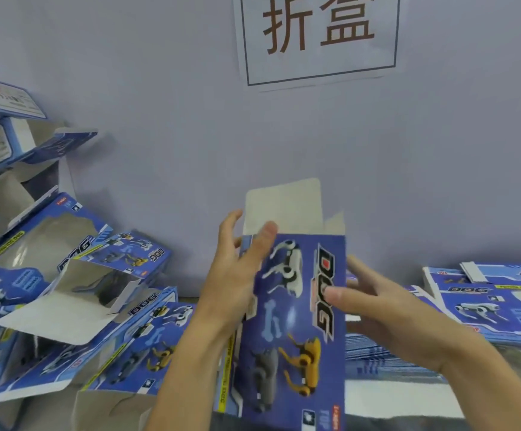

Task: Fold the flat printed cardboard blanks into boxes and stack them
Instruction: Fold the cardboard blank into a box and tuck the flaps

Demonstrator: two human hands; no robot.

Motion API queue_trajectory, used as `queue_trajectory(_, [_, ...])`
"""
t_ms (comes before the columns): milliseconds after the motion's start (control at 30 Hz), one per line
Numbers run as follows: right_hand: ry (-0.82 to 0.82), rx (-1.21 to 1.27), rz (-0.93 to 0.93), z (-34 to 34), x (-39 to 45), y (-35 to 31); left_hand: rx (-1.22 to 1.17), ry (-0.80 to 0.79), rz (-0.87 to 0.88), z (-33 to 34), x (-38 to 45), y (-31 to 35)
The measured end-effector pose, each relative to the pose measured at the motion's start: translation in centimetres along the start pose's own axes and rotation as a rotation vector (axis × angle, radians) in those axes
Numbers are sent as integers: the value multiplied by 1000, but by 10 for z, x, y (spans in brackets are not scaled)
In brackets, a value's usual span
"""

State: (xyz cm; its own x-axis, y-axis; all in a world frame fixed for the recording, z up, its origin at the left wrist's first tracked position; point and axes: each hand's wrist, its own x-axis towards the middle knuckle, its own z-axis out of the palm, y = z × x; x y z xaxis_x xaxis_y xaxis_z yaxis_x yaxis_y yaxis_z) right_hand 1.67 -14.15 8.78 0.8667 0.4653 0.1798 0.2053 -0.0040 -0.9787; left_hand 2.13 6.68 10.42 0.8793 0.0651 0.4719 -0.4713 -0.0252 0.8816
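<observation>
A pale wall (pixel 159 150) with a paper sign (pixel 316 38) backs the worktop (pixel 402 399), of which only a strip shows at the near right. On the left a loose heap of folded boxes (pixel 76 300) leans against the wall, several with end flaps open; on the right the flat blanks (pixel 486 303) lie in a low stack. Between them, near the middle, the box in hand (pixel 296 331) is held upright off the surface, its printed dog panel facing the camera and a plain top flap (pixel 284 203) standing up at the far end. The left hand (pixel 237 275) grips the box's left edge, thumb across the printed face and fingers wrapped behind. The right hand (pixel 374 309) holds the right edge with its thumb pressed on the front; its fingers reach behind, so their hold there cannot be seen. The step appears to be squaring the sleeve and closing its end. To do it well, press the side edges together evenly so the creases set square, tuck the small side flaps first, then fold the top flap over and seat its tongue fully before placing the box on the heap.
</observation>
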Motion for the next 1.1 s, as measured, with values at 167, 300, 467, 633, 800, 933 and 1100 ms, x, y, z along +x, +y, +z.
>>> queue_trajectory(167, [122, -43, 18, 1, 7, 10, -106, 14, 0, 12, -4, -14])
queue_trajectory(300, [293, 153, -121, 11, 16, 14, -28, 31, 62, 29, -7, -22])
queue_trajectory(467, [422, 64, -258, 14, 17, 17, 55, 52, 149, 39, -9, -25])
queue_trajectory(633, [665, -24, -370, 20, 19, 21, 309, 149, 251, 49, -14, -24])
queue_trajectory(800, [655, -43, -353, 27, 23, 32, 131, 219, 83, 44, -11, -25])
queue_trajectory(933, [559, -37, -258, 36, 27, 31, 19, 205, -141, 29, -5, -34])
queue_trajectory(1100, [621, -106, -199, 32, 29, 29, -52, 145, -165, 25, -7, -31])
